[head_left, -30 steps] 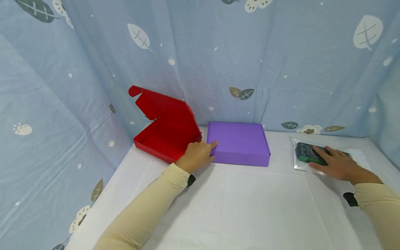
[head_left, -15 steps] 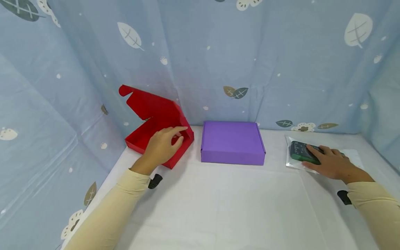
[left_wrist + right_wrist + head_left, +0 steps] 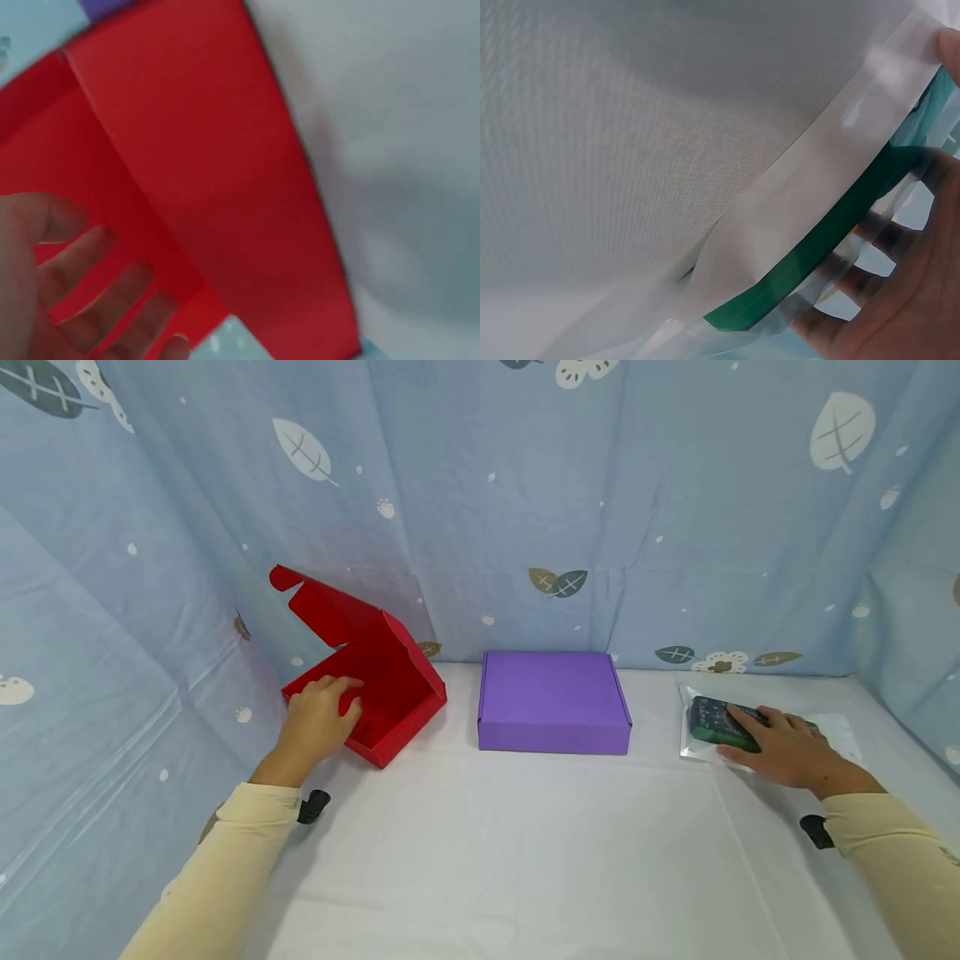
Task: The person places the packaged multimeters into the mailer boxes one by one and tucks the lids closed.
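A red cardboard box (image 3: pixel 396 731) stands at the back left with its lid up. My left hand (image 3: pixel 317 717) is over its left side, fingers loosely bent; in the left wrist view the spread fingers (image 3: pixel 112 300) are in front of the red inside and hold nothing. At the right, a clear plastic bag (image 3: pixel 842 731) holds a dark-topped block (image 3: pixel 712 724) with green sides. My right hand (image 3: pixel 787 752) rests on the bagged block, fingers spread over it. In the right wrist view the block's green side (image 3: pixel 802 259) shows through the plastic.
A closed purple box (image 3: pixel 553 702) sits between the red box and the bag, near the back. White cloth (image 3: pixel 540 852) covers the table. Blue patterned curtain (image 3: pixel 450 485) hangs behind and at both sides.
My left hand has moved left from the gap beside the purple box to the red box's left side. The red box has turned and shifted left. My right hand stays on the bagged block.
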A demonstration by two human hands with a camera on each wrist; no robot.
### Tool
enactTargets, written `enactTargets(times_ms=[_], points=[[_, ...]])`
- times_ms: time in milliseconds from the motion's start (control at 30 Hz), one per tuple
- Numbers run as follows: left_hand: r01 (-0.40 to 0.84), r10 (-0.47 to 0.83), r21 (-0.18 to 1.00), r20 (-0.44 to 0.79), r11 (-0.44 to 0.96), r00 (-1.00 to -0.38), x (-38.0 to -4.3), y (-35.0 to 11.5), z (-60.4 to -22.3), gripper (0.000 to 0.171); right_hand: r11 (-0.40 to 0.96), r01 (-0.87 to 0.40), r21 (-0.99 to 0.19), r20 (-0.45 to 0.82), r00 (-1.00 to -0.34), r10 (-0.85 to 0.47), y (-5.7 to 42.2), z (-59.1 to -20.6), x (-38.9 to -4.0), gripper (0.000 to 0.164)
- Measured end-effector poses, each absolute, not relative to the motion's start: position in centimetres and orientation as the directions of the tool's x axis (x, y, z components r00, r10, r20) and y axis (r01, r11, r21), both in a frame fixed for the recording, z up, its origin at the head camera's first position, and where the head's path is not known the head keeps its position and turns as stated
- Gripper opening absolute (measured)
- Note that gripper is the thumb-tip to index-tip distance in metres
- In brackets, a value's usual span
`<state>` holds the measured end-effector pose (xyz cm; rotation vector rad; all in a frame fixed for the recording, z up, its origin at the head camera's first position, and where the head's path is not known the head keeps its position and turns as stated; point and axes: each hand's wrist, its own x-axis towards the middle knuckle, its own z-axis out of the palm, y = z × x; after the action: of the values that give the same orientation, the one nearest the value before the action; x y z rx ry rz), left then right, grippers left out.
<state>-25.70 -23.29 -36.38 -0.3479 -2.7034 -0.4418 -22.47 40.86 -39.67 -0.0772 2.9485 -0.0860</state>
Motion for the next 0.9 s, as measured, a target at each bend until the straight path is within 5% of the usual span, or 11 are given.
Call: enactTargets(times_ms=[467, 900], points=[[0.218, 0.171, 0.235, 0.204, 0.947, -0.964, -24.4, -25.0, -38.2, 0.036, 0.997, -0.041, -0.066, -0.174, -0.983, -0.052, 41.1, -40.3, -22.5, 0.098], [0.252, 0.198, 0.302, 0.198, 0.919, -0.960, -23.3, -24.7, -39.0, 0.029, 0.997, -0.039, -0.069, -0.164, -0.985, -0.050, 41.1, -40.2, -22.5, 0.099]])
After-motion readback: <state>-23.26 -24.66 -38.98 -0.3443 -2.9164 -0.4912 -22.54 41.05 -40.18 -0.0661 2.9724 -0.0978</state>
